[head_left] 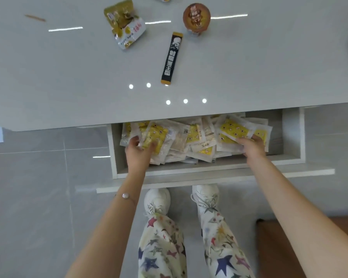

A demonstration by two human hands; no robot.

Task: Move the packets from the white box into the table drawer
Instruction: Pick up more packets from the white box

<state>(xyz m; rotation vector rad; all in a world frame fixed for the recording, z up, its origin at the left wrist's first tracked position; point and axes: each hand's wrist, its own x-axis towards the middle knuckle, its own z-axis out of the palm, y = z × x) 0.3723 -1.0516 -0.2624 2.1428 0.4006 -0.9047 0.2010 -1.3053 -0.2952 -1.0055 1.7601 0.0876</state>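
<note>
**Bare forearms reach into a drawer heaped with packets**

Two forearms stretch down over star-print trousers and white shoes, a thin bracelet on the left wrist, as a person stands at the open drawer under a pale worktop. The packets, yellow-printed and clear-edged, lie in a loose, overlapping heap that fills most of the drawer and runs back under the worktop's edge.

The left hand is at the left end of the heap, its fingers curled around a yellow packet there. The right hand is at the right end, its fingers closed over the edge of a few packets. Both are grasping, neither released.

The white box is not in view, so how many packets remain to be moved cannot be told. By the look of it, the step in hand is laying down or settling a load inside the drawer. The next move would call for letting go, keeping the heap below the drawer's rim so that it can slide shut, and lifting both hands out.

On the worktop, well apart from the drawer, lie a gold snack pouch, a black stick sachet and a brown-lidded cup. None is touched by either hand.
</note>
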